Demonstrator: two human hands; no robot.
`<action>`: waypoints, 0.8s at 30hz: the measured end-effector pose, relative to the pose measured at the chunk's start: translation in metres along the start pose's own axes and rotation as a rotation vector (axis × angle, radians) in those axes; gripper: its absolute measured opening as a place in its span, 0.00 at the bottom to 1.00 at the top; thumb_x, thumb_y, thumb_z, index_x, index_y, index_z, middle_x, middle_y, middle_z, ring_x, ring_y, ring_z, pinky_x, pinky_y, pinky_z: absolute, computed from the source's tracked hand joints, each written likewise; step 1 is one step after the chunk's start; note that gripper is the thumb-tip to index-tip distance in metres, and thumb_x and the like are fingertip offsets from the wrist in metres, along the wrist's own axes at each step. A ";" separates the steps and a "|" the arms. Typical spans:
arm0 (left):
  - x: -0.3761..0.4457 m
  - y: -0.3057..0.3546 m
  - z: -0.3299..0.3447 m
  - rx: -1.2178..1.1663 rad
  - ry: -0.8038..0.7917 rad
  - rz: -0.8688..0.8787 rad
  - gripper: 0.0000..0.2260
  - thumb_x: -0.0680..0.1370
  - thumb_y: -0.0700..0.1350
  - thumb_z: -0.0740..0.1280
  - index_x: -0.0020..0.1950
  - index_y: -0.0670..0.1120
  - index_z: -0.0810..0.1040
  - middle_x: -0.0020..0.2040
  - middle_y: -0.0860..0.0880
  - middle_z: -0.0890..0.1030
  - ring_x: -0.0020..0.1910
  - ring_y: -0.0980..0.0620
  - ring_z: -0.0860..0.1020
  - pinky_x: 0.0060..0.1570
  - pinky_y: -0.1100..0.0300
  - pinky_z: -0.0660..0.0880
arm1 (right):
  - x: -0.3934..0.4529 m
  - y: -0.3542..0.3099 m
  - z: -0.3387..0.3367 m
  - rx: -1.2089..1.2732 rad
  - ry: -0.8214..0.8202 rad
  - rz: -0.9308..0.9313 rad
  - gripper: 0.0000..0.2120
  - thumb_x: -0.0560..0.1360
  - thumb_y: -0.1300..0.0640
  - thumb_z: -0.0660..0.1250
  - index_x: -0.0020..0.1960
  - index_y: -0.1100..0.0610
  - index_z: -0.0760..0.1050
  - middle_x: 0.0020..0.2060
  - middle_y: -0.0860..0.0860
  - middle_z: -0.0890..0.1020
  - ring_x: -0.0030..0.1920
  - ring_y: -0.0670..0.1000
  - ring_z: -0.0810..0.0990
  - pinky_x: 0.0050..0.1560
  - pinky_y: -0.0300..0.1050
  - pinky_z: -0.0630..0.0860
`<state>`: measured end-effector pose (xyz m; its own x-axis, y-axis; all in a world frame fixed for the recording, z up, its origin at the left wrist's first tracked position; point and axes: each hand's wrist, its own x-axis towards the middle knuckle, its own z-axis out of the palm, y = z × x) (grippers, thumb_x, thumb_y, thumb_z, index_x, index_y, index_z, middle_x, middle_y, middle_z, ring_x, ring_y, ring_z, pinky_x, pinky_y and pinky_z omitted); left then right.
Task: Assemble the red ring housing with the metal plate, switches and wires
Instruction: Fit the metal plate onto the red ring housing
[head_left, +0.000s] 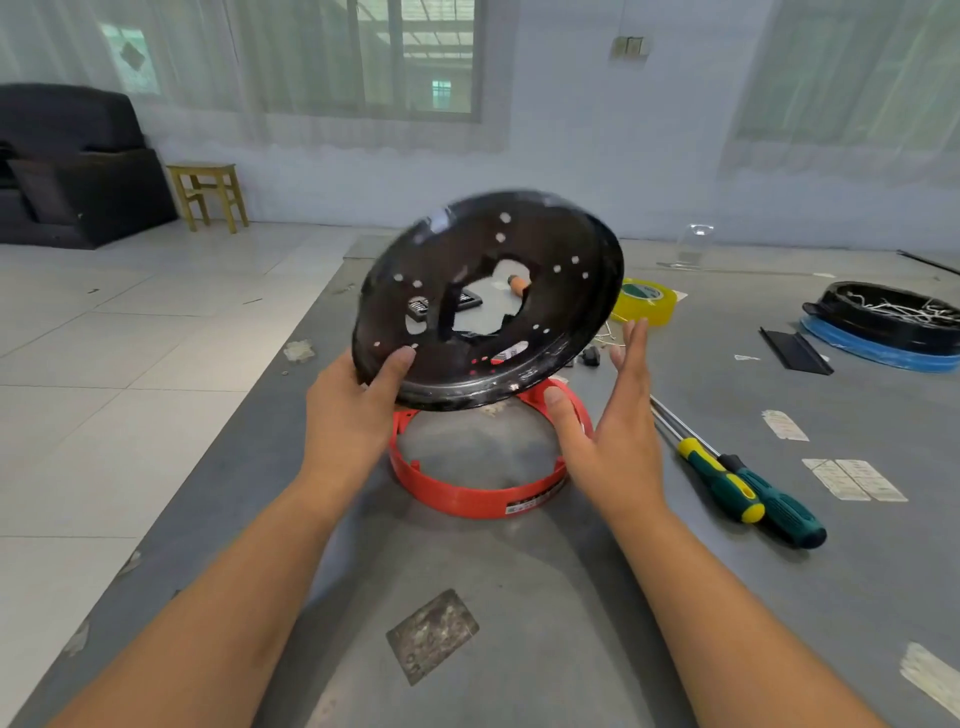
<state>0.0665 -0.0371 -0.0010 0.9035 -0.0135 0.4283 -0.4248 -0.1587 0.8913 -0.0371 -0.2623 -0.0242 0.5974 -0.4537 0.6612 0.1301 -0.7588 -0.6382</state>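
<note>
A black round metal plate (540, 249) with a cut-out centre and small holes is tilted in the air above the red ring housing (467, 496). My left hand (353, 410) grips the plate's lower left rim, thumb on its face. My right hand (618, 415) is spread open just right of the plate, fingers straight, not touching it. The red ring lies flat on the grey mat (519, 623) between my hands. Small black switch parts (589, 357) and thin white wires (605, 332) lie behind the plate, partly hidden.
Two screwdrivers (748, 483) lie right of the ring. A yellow tape roll (647, 301) sits behind the plate. A black tray of white wires (888, 319) on a blue ring is at far right, a black strip (795, 351) beside it. Paper labels (852, 478) lie around.
</note>
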 end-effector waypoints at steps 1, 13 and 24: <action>0.002 0.000 0.001 -0.038 0.001 -0.027 0.06 0.81 0.53 0.73 0.44 0.59 0.82 0.39 0.70 0.84 0.42 0.72 0.81 0.42 0.73 0.75 | 0.000 0.001 0.001 0.017 -0.011 -0.020 0.47 0.77 0.36 0.67 0.81 0.37 0.36 0.82 0.43 0.53 0.79 0.44 0.60 0.75 0.59 0.67; 0.000 -0.005 -0.001 -0.193 -0.106 -0.237 0.13 0.80 0.46 0.75 0.64 0.54 0.81 0.57 0.53 0.87 0.54 0.51 0.86 0.51 0.52 0.80 | 0.001 0.000 -0.007 -0.116 -0.158 -0.219 0.22 0.71 0.32 0.69 0.60 0.40 0.74 0.72 0.50 0.72 0.69 0.52 0.73 0.68 0.54 0.74; -0.028 -0.030 0.015 -0.168 -0.190 -0.174 0.26 0.80 0.69 0.58 0.59 0.50 0.82 0.62 0.47 0.83 0.68 0.47 0.77 0.64 0.61 0.76 | -0.004 0.036 -0.009 -0.074 -0.270 -0.076 0.13 0.74 0.32 0.63 0.53 0.36 0.68 0.58 0.43 0.75 0.57 0.37 0.72 0.55 0.30 0.66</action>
<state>0.0549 -0.0465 -0.0413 0.9510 -0.1874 0.2460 -0.2521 -0.0091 0.9677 -0.0416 -0.2920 -0.0459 0.7784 -0.2609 0.5710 0.1304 -0.8225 -0.5537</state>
